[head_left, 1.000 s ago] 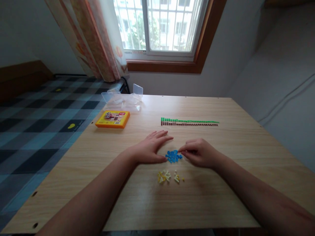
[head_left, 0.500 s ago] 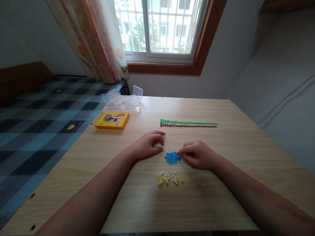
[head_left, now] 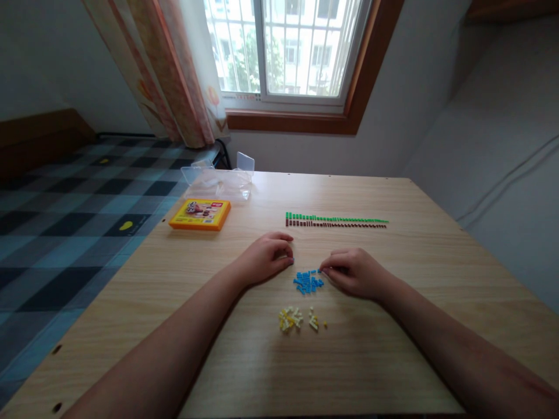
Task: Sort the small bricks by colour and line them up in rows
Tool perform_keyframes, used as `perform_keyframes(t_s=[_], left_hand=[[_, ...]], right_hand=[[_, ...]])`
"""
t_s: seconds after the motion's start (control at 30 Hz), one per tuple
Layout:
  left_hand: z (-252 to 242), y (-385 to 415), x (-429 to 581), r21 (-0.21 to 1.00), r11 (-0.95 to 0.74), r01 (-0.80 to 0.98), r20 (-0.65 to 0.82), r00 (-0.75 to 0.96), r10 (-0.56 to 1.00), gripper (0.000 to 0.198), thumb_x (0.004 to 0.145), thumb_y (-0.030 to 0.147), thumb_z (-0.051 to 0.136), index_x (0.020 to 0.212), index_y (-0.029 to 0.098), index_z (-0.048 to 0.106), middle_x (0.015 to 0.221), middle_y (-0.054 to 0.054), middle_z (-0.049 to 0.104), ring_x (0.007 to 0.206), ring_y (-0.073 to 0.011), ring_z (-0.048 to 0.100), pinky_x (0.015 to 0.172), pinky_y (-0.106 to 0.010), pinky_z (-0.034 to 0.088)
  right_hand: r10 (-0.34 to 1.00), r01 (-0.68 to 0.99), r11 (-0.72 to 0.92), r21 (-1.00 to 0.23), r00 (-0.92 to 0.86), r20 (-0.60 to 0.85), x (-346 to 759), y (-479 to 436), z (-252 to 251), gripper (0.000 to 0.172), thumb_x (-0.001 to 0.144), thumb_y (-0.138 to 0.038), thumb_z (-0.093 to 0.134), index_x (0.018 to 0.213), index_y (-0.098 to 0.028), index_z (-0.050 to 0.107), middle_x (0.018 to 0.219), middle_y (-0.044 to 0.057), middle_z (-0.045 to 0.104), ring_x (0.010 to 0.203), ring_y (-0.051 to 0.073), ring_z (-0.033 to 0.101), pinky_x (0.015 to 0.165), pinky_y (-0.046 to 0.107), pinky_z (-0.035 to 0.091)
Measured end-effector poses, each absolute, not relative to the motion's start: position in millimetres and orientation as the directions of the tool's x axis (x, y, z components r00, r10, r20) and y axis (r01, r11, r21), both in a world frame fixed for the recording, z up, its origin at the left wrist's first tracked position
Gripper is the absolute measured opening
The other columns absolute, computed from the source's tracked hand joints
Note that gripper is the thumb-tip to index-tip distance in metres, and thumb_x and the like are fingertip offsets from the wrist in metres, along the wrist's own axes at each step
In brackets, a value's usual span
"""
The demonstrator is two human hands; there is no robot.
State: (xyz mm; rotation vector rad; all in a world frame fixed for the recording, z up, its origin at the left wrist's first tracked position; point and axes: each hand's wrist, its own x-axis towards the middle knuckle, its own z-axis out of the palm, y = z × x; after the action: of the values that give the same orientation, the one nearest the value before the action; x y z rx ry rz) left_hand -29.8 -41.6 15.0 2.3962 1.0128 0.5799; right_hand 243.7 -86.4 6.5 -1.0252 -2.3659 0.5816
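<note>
My left hand (head_left: 268, 257) rests on its side on the table, left of a loose pile of small blue building bricks (head_left: 308, 283). Its thumb and index fingertip now meet; whatever lies between them is too small to make out. At the pile's upper right edge, my right hand (head_left: 354, 272) pinches a single blue brick (head_left: 319, 270) with thumb and forefinger. Nearer to me lie a heap of cream and yellow bricks (head_left: 290, 319) and a smaller cluster of the same (head_left: 313, 320).
Beyond my hands run a row of green bricks (head_left: 323, 218) and a row of brown bricks (head_left: 332, 224). An orange-yellow box (head_left: 200, 215) sits at the left on the wooden table (head_left: 371, 361). Behind it stands clear plastic packaging (head_left: 218, 180).
My left thumb and index finger have closed together. My right fingertips have drawn slightly up and right, and a blue brick at them is now apart from the pile.
</note>
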Motion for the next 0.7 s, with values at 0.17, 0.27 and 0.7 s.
perform_keyframes(t_s=[0.17,0.27,0.7], left_hand=[[15.1,-42.4,-30.6,0.588,-0.63,0.507,0.232,0.641,0.732,0.008,0.084,0.021,0.069,0.089,0.02,0.074,0.126,-0.01,0.065,0.117,-0.0244,0.062,0.103,-0.041,0.05],[12.8,-41.9,-31.2,0.583,-0.648,0.49,0.246,0.654,0.716,0.01,0.083,0.02,0.07,0.091,0.022,0.077,0.127,-0.01,0.065,0.117,-0.0249,0.062,0.102,-0.042,0.05],[19.7,-42.4,-28.6,0.387,-0.74,0.55,0.254,0.708,0.659,0.011,0.087,0.018,0.064,0.092,0.02,0.074,0.113,-0.007,0.071,0.106,-0.0228,0.063,0.097,-0.038,0.049]], right_hand=[[0.771,0.548,0.621,-0.56,-0.558,0.307,242.9,-86.6,5.2,0.018,0.09,-0.019,0.06,0.095,-0.02,0.077,0.078,0.003,0.072,0.067,0.012,0.06,0.063,0.025,0.043],[0.748,0.51,0.637,-0.578,-0.589,0.304,241.4,-89.0,6.6,0.019,0.091,-0.022,0.06,0.097,-0.02,0.078,0.077,0.003,0.069,0.064,0.011,0.058,0.06,0.025,0.042],[0.667,0.449,0.709,-0.544,-0.675,0.314,234.7,-96.0,8.3,0.018,0.092,-0.029,0.064,0.104,-0.023,0.076,0.077,0.002,0.062,0.066,0.013,0.055,0.062,0.027,0.04]])
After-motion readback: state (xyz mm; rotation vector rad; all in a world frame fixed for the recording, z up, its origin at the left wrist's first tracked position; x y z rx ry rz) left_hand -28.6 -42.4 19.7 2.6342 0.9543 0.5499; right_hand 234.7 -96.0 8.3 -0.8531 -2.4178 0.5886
